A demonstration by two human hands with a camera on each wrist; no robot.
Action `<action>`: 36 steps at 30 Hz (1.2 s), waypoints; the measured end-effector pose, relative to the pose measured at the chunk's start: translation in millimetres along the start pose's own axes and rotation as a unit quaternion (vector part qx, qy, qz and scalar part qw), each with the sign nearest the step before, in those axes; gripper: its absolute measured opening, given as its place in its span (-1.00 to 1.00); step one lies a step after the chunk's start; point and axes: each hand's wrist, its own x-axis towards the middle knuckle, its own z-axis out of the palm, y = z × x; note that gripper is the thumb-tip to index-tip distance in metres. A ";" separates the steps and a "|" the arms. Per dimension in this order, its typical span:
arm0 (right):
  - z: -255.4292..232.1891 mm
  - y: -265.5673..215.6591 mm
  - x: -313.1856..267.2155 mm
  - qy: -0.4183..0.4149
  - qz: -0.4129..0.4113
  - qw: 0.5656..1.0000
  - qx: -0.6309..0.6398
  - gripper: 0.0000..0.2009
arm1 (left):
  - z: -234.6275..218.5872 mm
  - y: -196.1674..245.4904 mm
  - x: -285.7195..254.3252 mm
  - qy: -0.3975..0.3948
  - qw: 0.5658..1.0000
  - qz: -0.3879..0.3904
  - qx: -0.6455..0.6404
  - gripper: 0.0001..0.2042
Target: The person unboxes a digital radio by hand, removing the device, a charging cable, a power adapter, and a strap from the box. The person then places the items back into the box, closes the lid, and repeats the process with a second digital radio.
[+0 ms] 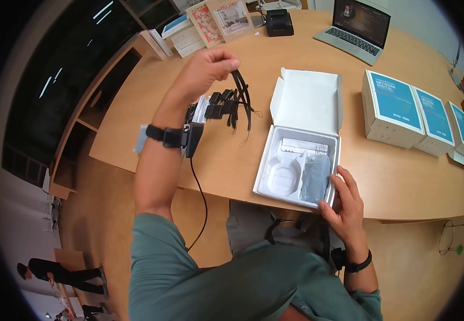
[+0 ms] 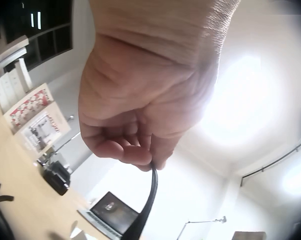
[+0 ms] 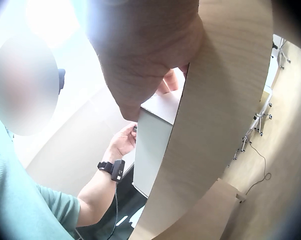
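Raised above the table, the left hand [image 1: 206,72] pinches a black cable [image 1: 242,96] between thumb and fingertips; in the left wrist view the cable [image 2: 149,197] hangs from the left hand [image 2: 140,95]. Below it lie several black adapters and cables [image 1: 216,107]. The right hand [image 1: 345,206] rests at the right front corner of an open white box [image 1: 257,184], thumb and fingers along its wall. Inside the box are a grey wrapped item [image 1: 315,179] and a white moulded tray [image 1: 283,176]. In the right wrist view the right hand [image 3: 150,55] touches the box [image 3: 153,145].
Blue-and-white boxes [image 1: 395,107] stand at the right. A laptop [image 1: 352,32], a black device [image 1: 279,23] and upright cards [image 1: 232,21] are at the back. The table's front edge runs just below the open box. A person [image 1: 63,273] is at the far lower left.
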 end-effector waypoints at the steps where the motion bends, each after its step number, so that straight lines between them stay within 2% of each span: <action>1: 0.2 -0.4 0.2 -0.001 0.002 1.000 0.001 -0.40 | -1.3 -20.6 6.9 0.001 1.000 0.002 0.001 -0.89; 3: -0.1 -1.3 0.1 -0.003 0.008 1.000 0.010 -0.39 | 1.6 -57.8 18.8 -0.028 0.992 -0.081 0.093 -0.83; 4: -0.4 -1.5 -0.3 -0.004 0.017 1.000 0.019 -0.39 | 3.3 -65.5 20.4 -0.029 0.992 -0.079 0.092 -0.83; 6: -1.0 -3.0 0.8 -0.004 0.014 1.000 0.011 -0.39 | 12.9 -83.4 26.6 -0.039 0.955 -0.086 0.282 -0.81; 7: -2.0 -3.6 0.3 -0.005 0.008 1.000 0.007 -0.38 | 20.2 -92.0 27.1 -0.046 0.956 -0.084 0.276 -0.81; 8: -2.5 -3.3 -0.3 -0.004 0.015 1.000 0.002 -0.38 | 26.2 -100.3 25.9 0.043 0.919 0.001 0.391 -0.81; 9: -2.1 -2.5 -0.4 -0.005 0.012 1.000 0.002 -0.37 | 32.0 -108.4 25.2 0.132 0.855 0.087 0.493 -0.81; 10: -1.9 -1.4 0.0 -0.006 0.009 1.000 0.004 -0.37 | 46.0 -96.9 19.2 0.127 0.858 0.088 0.490 -0.81; 11: -1.7 -1.1 0.1 -0.006 0.014 1.000 0.003 -0.37 | 67.3 -69.4 6.4 0.057 0.922 0.088 0.373 -0.82; 12: -1.3 -1.0 0.1 -0.006 0.014 1.000 0.002 -0.36 | 88.4 -44.7 -8.7 -0.014 0.965 0.083 0.247 -0.82; 14: -0.8 -1.1 -0.1 -0.010 0.013 1.000 0.002 -0.36 | 120.6 -21.7 -33.2 -0.224 0.919 0.117 0.303 -0.80; 15: -0.9 -1.1 -0.3 -0.009 0.013 1.000 0.003 -0.36 | 136.7 -21.6 -44.4 -0.271 0.901 0.134 0.312 -0.83; 16: -1.0 -1.0 -0.1 -0.007 0.013 1.000 0.004 -0.36 | 152.6 -19.9 -53.4 -0.278 0.864 0.143 0.394 -0.87; 17: -2.2 -1.7 -0.5 -0.009 0.009 1.000 0.005 -0.36 | 166.0 -23.5 -60.3 -0.275 0.865 0.141 0.395 -0.87; 20: 1.2 -1.7 -1.3 -0.014 0.019 1.000 0.006 -0.37 | 182.1 -41.0 -67.8 -0.215 0.840 0.146 0.476 -0.88; 22: 3.4 1.3 -2.6 0.003 0.013 1.000 0.010 -0.37 | 182.8 -44.2 -62.3 -0.242 0.828 0.148 0.484 -0.88; 26: 1.6 -1.3 -1.8 0.005 0.001 1.000 0.000 -0.38 | 180.8 -39.6 -58.3 -0.235 0.823 0.145 0.497 -0.88; 28: 1.7 -3.0 -1.4 0.005 0.012 1.000 0.002 -0.39 | 172.2 -29.3 -67.6 -0.127 0.888 0.150 0.416 -0.86; 30: 0.8 -2.2 -0.4 0.004 0.012 1.000 0.006 -0.39 | 137.2 -26.3 -71.9 -0.014 0.929 0.188 0.318 -0.82; 32: 1.8 -2.1 -3.6 0.003 0.018 1.000 0.011 -0.39 | 82.1 -31.9 -71.0 0.079 0.969 0.003 0.235 -0.78; 34: 1.5 -1.6 -1.5 0.004 0.007 1.000 0.003 -0.39 | 30.2 -46.4 -71.8 0.127 0.956 -0.098 0.244 -0.76; 36: 2.8 -1.0 1.0 0.006 0.001 1.000 0.009 -0.39 | -16.1 -87.8 -77.4 0.149 0.918 -0.104 0.352 -0.74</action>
